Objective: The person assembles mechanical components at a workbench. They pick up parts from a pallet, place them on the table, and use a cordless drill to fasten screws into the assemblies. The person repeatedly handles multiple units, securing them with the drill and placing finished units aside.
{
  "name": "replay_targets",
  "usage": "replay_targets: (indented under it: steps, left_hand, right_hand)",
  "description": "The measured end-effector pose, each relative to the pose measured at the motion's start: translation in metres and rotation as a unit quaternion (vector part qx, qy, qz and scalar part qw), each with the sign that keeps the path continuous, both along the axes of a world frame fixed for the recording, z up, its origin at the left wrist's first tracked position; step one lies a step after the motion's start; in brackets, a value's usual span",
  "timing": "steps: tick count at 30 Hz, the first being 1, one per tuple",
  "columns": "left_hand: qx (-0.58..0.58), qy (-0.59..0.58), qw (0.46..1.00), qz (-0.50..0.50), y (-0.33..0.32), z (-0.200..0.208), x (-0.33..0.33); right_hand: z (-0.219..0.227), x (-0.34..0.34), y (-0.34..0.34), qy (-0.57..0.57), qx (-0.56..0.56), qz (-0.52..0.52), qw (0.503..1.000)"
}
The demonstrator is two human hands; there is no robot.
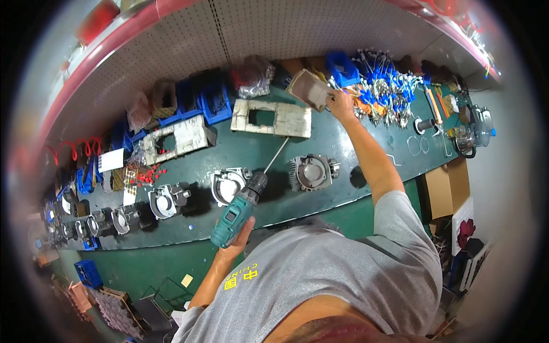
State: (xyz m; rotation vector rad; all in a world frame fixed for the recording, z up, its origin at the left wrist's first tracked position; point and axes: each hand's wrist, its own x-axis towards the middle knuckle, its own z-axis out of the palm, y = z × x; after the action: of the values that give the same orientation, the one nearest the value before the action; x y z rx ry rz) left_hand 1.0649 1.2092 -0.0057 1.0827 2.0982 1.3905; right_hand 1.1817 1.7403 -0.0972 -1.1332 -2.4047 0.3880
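My left hand (242, 235) is wrapped round the grip of a teal cordless drill (233, 219). A long thin driver bit (277, 155) in its chuck points away from me, its tip close to a white taped block (297, 120) with a rectangular opening. My right hand (341, 106) reaches to the back of the bench, fingers curled at the right edge of an open cardboard box (309, 88). Anything between those fingers is hidden. Between my arms lies a finned metal housing (312, 172). Left of the chuck is a similar housing (224, 187), partly behind the drill.
More metal housings (164, 201) line the bench's front edge to the left. Blue bins (215, 104) stand along the back. A heap of blue-and-white wired parts (382, 86) lies right of my right hand. A second taped block (177, 140) sits back left; a clear jug (483, 123) stands far right.
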Motion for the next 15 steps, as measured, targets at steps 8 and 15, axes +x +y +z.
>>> replay_targets:
  steps: [8,15]
  left_hand:
    - [0.077,0.01,0.996,-0.034,0.022,-0.004,-0.008]
    - [0.101,0.019,0.994,-0.037,0.022,0.022,-0.008]
  right_hand:
    - [-0.012,-0.01,-0.01,0.011,-0.042,0.018,0.999]
    - [-0.012,0.018,-0.019,0.052,-0.212,0.023,0.976]
